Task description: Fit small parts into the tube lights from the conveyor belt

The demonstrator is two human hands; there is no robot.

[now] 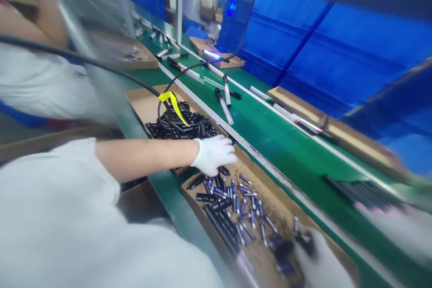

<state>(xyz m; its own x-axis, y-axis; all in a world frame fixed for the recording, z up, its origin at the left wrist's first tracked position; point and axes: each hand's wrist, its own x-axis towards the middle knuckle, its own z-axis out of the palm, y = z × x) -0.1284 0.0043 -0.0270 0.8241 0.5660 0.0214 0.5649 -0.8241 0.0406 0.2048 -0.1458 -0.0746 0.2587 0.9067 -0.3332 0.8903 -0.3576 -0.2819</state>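
Note:
My left hand (215, 154), in a white glove, reaches over the edge between two cardboard trays, fingers stretched out, with nothing visible in it. Just below lie small black tubular parts (205, 198) and several blue-and-silver cylinders (253, 216) in the nearer tray (286, 202). At the bottom right my right hand (319, 256), also gloved, is blurred; its fingers are closed around a small silver-tipped cylinder (296, 224). Dark patches cover its fingertips. Longer black tubes (221, 229) lie along the tray's near side, one ending in a clear section.
A second tray (141, 99) holds a heap of black parts (182, 126) under a cable with a yellow tag (173, 105). Pen-like tubes (224, 105) lie on the green belt (263, 135). Another person's gloved hand (401, 229) holds several black tubes. A person sits at upper left.

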